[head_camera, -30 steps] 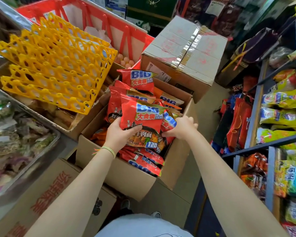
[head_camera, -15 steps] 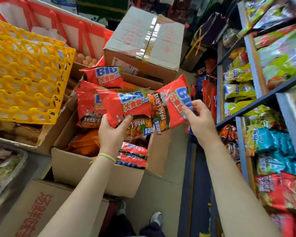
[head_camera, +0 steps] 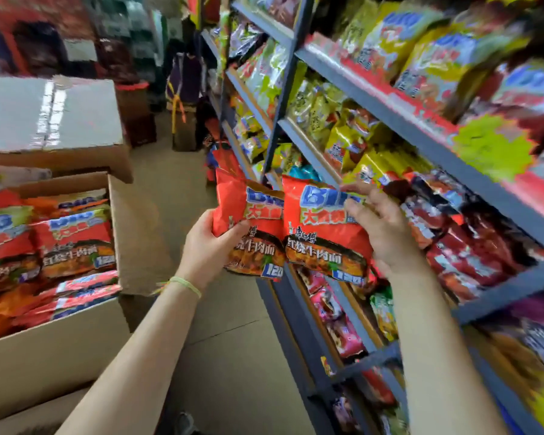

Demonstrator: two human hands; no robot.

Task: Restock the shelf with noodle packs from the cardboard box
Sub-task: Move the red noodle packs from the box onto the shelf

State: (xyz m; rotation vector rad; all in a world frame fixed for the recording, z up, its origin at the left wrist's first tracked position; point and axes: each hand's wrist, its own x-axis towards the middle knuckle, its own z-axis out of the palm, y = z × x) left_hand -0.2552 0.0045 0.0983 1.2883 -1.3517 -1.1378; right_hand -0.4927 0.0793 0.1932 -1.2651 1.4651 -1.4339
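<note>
My left hand (head_camera: 206, 246) grips a red noodle pack (head_camera: 252, 224) by its left edge, out over the aisle. Just to its right, my right hand (head_camera: 379, 229) holds a second red noodle pack (head_camera: 318, 221) with fingers curled round its right side. Both packs hover side by side in front of the grey metal shelf (head_camera: 496, 196), level with a row of dark red packs. The open cardboard box (head_camera: 54, 340) sits at the lower left, with several more red noodle packs (head_camera: 76, 243) inside.
A closed, taped carton (head_camera: 51, 117) stands behind the open box. The shelf unit runs along the right with several tiers of yellow, green and red packs. Grey floor (head_camera: 233, 356) lies between box and shelf. Bags and goods crowd the aisle's far end.
Both hands lifted a pack each out of the box and swung right to the shelf. The view turned right with them; the yellow egg trays and red crate left the view.
</note>
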